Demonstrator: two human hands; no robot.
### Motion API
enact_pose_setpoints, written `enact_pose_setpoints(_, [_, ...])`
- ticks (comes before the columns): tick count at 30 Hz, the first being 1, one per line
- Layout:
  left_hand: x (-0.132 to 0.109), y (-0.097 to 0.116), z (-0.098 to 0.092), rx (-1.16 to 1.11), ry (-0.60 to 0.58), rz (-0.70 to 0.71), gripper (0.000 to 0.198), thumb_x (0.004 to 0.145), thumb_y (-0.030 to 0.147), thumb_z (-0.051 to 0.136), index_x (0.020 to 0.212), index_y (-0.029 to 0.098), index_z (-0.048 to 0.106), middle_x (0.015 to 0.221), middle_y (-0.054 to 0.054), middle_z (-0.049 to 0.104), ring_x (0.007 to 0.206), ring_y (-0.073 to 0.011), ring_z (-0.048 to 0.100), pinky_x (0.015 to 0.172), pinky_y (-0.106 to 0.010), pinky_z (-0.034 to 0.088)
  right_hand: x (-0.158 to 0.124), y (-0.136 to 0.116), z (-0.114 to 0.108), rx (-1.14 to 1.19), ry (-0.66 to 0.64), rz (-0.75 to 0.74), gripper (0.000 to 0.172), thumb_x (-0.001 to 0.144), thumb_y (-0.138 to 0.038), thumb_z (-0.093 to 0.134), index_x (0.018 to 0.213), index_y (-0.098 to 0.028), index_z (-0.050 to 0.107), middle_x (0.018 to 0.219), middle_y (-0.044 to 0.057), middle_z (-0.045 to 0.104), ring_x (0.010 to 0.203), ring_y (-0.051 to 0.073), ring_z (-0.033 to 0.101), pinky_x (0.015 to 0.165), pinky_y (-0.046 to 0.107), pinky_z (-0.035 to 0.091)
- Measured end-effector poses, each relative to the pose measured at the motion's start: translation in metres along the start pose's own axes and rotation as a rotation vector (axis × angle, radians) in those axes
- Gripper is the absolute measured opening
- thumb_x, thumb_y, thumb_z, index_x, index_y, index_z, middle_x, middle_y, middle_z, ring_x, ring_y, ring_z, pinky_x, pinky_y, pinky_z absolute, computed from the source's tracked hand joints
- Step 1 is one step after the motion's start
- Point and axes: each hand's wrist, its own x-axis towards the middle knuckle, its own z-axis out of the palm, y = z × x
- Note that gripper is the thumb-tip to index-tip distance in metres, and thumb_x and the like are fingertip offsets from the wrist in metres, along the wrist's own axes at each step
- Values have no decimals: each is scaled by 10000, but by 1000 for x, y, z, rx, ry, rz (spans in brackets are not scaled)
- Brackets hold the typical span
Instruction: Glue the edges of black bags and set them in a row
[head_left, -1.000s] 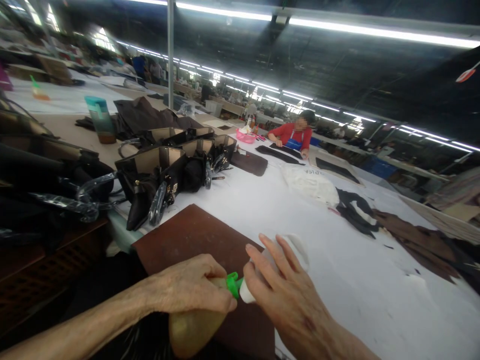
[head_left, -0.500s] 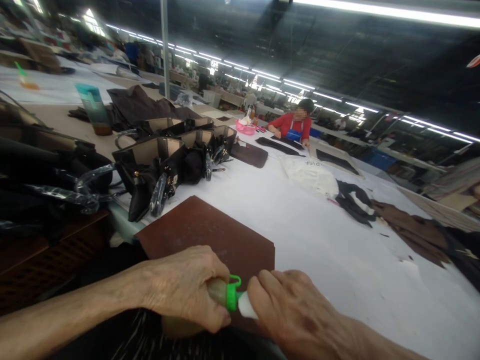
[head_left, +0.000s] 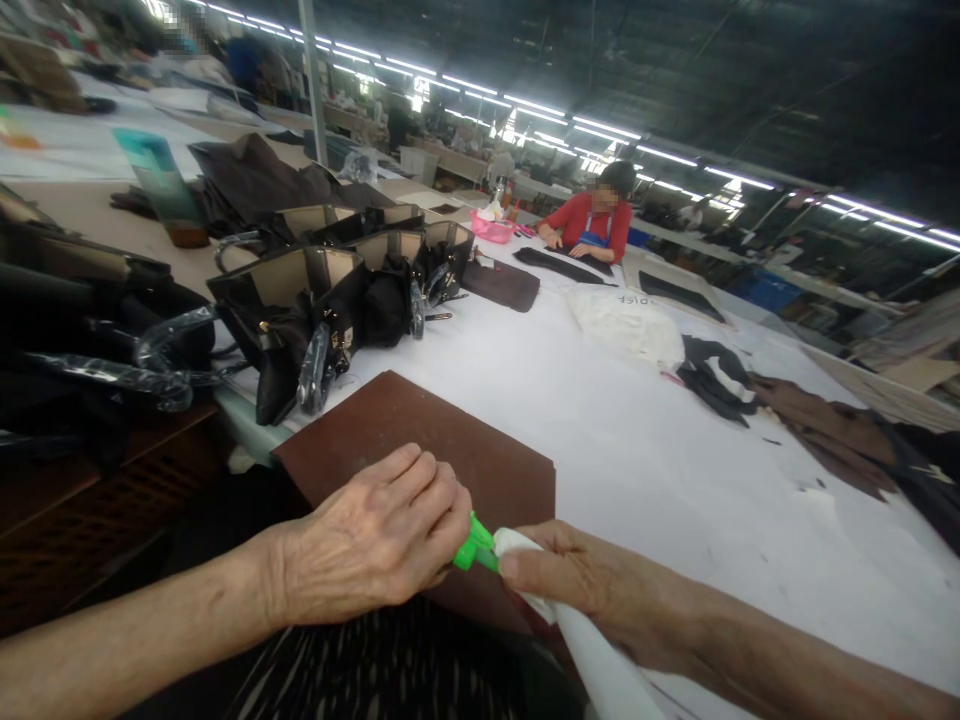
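Observation:
My left hand (head_left: 390, 530) is closed around a squeeze bottle, its body hidden behind my fingers. Only the bottle's bright green cap and nozzle (head_left: 474, 546) stick out, pointing right. My right hand (head_left: 574, 575) pinches a limp white cloth-like piece (head_left: 600, 655) against the nozzle tip, between thumb and fingers. The lower end of the white piece hangs toward the bottom edge. Under both hands lies a brown flat board (head_left: 420, 430) with cut corners.
Several black handbags (head_left: 300, 290) with plastic-wrapped handles stand at left, near a teal-topped tumbler (head_left: 161, 185). A white bag (head_left: 630, 325) and dark cloth pieces (head_left: 817, 425) lie on the white table (head_left: 660, 510). Across it, a person in red (head_left: 592, 225) handles black pieces by a pink basket (head_left: 491, 228).
Both hands have risen slightly. My left hand has turned, hiding the bottle body, and my right hand has turned so that its thumb and more of the white piece show.

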Motion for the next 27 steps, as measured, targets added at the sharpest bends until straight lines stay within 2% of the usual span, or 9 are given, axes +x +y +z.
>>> enact_pose_setpoints(3, [1,-2,2,-81,-46,-32,254,857,298,440,991,115,553,885,-98,611,816,-230,539,765,-384,401,-3,-2,1,-311,75,-12,273,890,-370,418,683,-192,418,608,-43,395,528,99,329,480,229,251])
enact_pose_setpoints(6, [4,-1,7,-353,-248,-221,190,783,333,508,815,157,570,773,-42,594,705,-193,526,651,-323,390,-6,-8,4,-1021,234,-102,149,870,-232,487,728,-195,459,671,-19,490,554,132,415,495,256,266])
enact_pose_setpoints(9, [5,-1,9,-704,-449,-416,162,688,340,581,689,180,557,654,20,554,600,-139,495,571,-263,346,-8,-5,10,-1589,238,-326,122,805,-74,505,776,-190,487,706,12,536,551,167,450,487,288,271])
enact_pose_setpoints(14, [0,-15,2,-1324,-830,-649,239,640,415,602,625,181,554,508,59,414,465,-95,363,411,-233,211,-15,9,5,-1952,383,-678,175,791,-38,409,841,-160,525,630,20,476,502,185,432,464,307,274])
enact_pose_setpoints(16, [-7,-24,-1,-1486,-961,-691,239,632,415,599,639,179,559,524,55,401,481,-97,347,422,-230,210,-23,16,-9,-1946,446,-680,211,816,-28,359,817,-171,514,623,18,470,499,181,423,473,306,273])
enact_pose_setpoints(18, [-18,-30,1,-1563,-995,-751,223,638,394,585,634,175,544,537,53,392,490,-95,325,445,-229,211,-32,22,-26,-1810,511,-595,221,864,-61,333,765,-200,473,623,11,477,505,172,420,487,296,282])
enact_pose_setpoints(21, [-35,-26,11,-1605,-872,-842,240,635,395,575,599,170,500,528,54,354,493,-87,283,465,-233,181,-43,28,-40,-1309,666,-364,223,925,-306,387,718,-225,417,595,-21,482,485,144,429,455,257,299])
enact_pose_setpoints(24, [-41,-13,24,-1672,-759,-854,289,626,427,576,581,169,452,525,57,316,498,-83,252,464,-237,160,-37,32,-31,-699,747,-155,304,922,-453,356,745,-224,451,588,-35,496,514,135,478,466,223,365])
enact_pose_setpoints(27, [-35,2,26,-1629,-679,-864,263,657,397,563,600,174,436,541,61,305,514,-84,255,463,-232,178,-17,40,-14,-308,660,-206,364,900,-509,342,873,-206,541,710,7,583,606,165,540,524,247,433])
